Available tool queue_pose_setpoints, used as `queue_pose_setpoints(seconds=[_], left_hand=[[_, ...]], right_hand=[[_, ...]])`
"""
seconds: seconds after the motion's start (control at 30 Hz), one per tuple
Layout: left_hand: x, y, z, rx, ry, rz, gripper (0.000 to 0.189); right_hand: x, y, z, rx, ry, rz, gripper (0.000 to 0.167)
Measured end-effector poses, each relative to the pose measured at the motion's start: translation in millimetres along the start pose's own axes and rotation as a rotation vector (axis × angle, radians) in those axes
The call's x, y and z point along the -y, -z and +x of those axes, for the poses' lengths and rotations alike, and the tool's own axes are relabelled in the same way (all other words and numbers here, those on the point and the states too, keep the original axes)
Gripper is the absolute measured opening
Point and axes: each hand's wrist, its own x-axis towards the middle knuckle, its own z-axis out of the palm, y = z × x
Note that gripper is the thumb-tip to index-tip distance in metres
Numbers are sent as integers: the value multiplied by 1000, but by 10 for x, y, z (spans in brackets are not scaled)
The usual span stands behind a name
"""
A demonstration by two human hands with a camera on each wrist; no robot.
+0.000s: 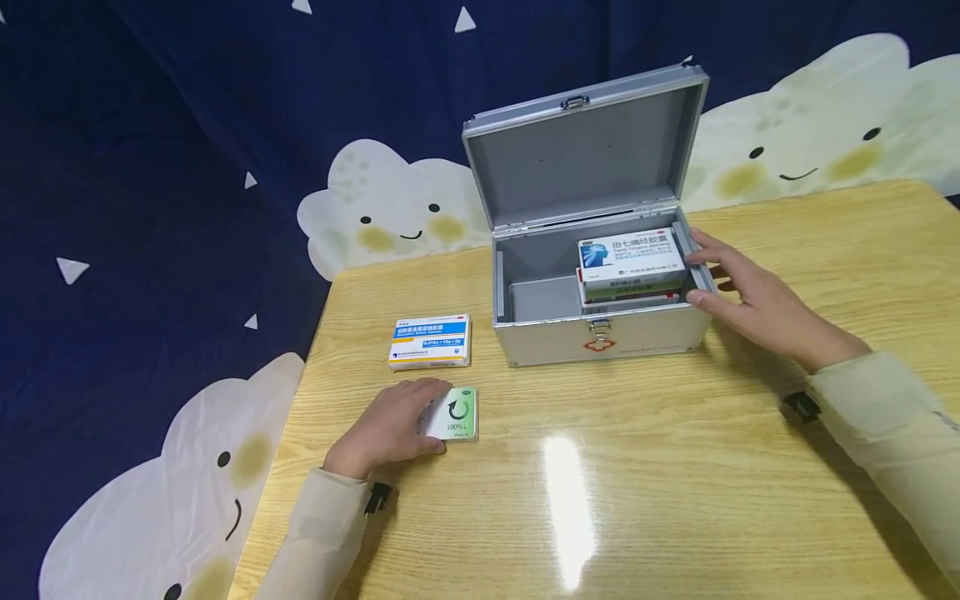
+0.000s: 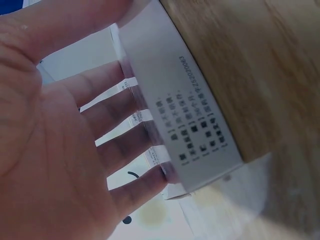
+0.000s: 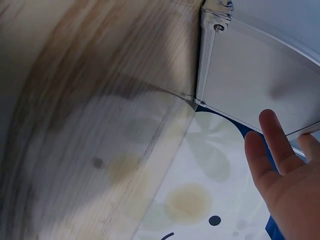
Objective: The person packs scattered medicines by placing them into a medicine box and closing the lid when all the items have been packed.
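Observation:
My left hand (image 1: 392, 425) grips a white and green medicine box (image 1: 459, 414) on the table, covering its left part. In the left wrist view, the fingers (image 2: 117, 112) lie along the printed side of this medicine box (image 2: 187, 115). My right hand (image 1: 757, 304) is at the right end of an open silver first-aid case (image 1: 517, 343), its thumb by the front corner and other fingers spread. Two of its fingers (image 3: 275, 137) extend beside the case wall (image 3: 250, 70) in the right wrist view. Several medicine boxes (image 1: 637, 257) are stacked in the case's right part.
A white, blue and orange medicine box (image 1: 430, 340) lies on the wooden table (image 1: 675, 483), left of the case. The case's lid (image 1: 585, 154) stands raised at the back. Behind the table hangs a dark blue cloth (image 1: 210, 100) with cloud faces.

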Motion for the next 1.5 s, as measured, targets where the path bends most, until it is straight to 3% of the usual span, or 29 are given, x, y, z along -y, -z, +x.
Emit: queue_pose_setpoints(seconds=[0.2, 0.37, 0.57, 0.83, 1.0, 1.13, 1.33, 1.5], left_hand=[[2, 10, -8, -11, -4, -4, 80], [-26, 27, -31, 11, 30, -34, 81], [-48, 43, -57, 21, 78, -79, 80], [-45, 65, -75, -44, 40, -142, 72], [-43, 56, -72, -20, 43, -171, 70], [-57, 43, -82, -20, 46, -180, 73], [-83, 51, -68, -86, -3, -193, 77], [-66, 49, -67, -134, 3, -226, 91]], right_hand=[[27, 10, 9, 33, -21, 3, 50], [44, 29, 1, 53, -37, -17, 52], [61, 90, 8, 77, -66, -76, 69], [50, 115, 15, 54, -53, -136, 77], [38, 108, 34, 63, -51, -137, 79], [37, 95, 38, 72, -55, -138, 72], [47, 96, 22, 61, -42, -136, 55], [35, 96, 17, 53, -31, -135, 51]])
